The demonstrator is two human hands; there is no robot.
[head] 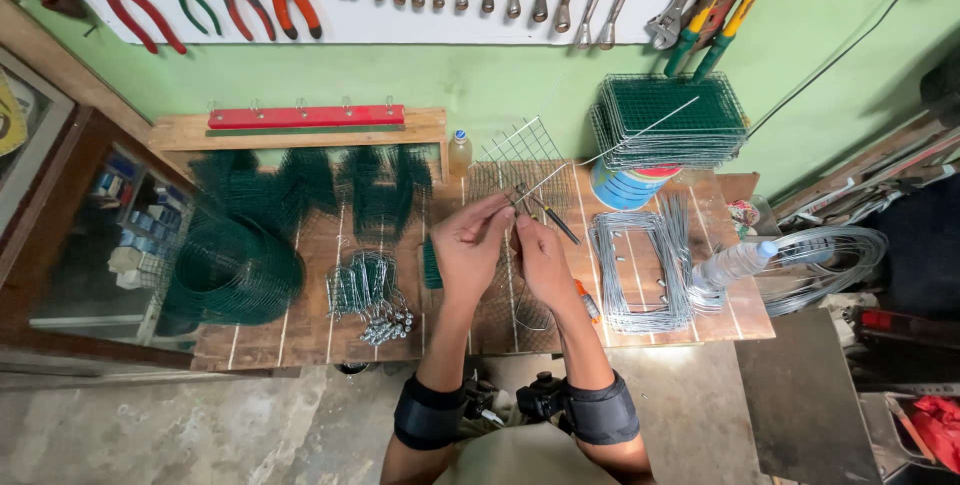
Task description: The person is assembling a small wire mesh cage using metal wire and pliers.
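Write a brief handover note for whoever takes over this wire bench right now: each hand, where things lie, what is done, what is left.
Left hand: pinches a long wire near the pliers.
Right hand: holds pliers against that wire.
Under the hands: mesh panel on the bench.
Done: wire frames stacked to the right, green panels piled behind, hooks to the left.
Left: the wire is straight, apparently unbent.

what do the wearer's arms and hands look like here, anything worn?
Both hands are bare: left hand, right hand. No gloves or sleeves. Each forearm carries a wide black band near the elbow, with a small dark device mounted on its inner side.
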